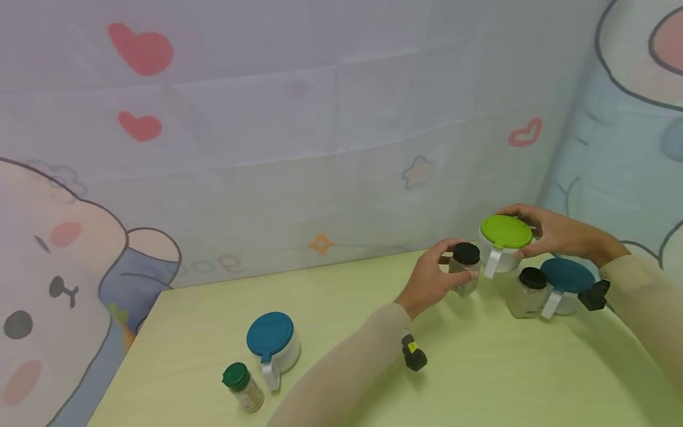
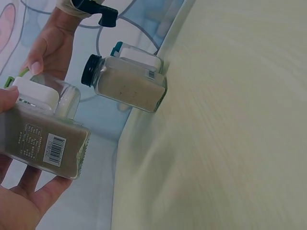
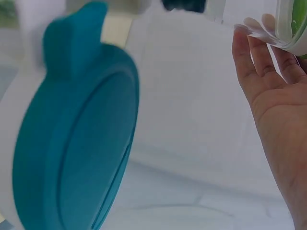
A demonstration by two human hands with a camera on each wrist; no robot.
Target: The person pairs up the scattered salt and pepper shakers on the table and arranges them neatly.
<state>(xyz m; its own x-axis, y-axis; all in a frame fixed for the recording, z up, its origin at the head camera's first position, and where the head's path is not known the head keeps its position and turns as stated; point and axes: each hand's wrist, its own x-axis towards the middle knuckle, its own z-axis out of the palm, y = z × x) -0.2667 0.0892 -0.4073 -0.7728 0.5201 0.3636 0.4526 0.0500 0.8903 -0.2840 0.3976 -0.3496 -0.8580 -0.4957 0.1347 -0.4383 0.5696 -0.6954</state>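
My left hand [image 1: 424, 284] grips a square clear jar [image 1: 465, 281] with a black lid, thumb on the near side. The left wrist view shows its brown-grey contents, a barcode label, and its base off the tabletop. Just right of it, my right hand [image 1: 565, 236] holds a white canister [image 1: 506, 234] with a lime-green lid and a white handle, its fingers curled round the far side. A second black-lidded jar [image 1: 527, 299] stands below that canister, beside a blue-lidded canister [image 1: 568, 277]. That blue lid [image 3: 96, 139] looms large in the right wrist view.
Toward the left of the pale yellow-green table [image 1: 341, 332] stand another blue-lidded canister [image 1: 271, 335] and a small green-capped shaker [image 1: 244, 388]. A printed cloth [image 1: 299, 148] hangs along the table's back edge and right side.
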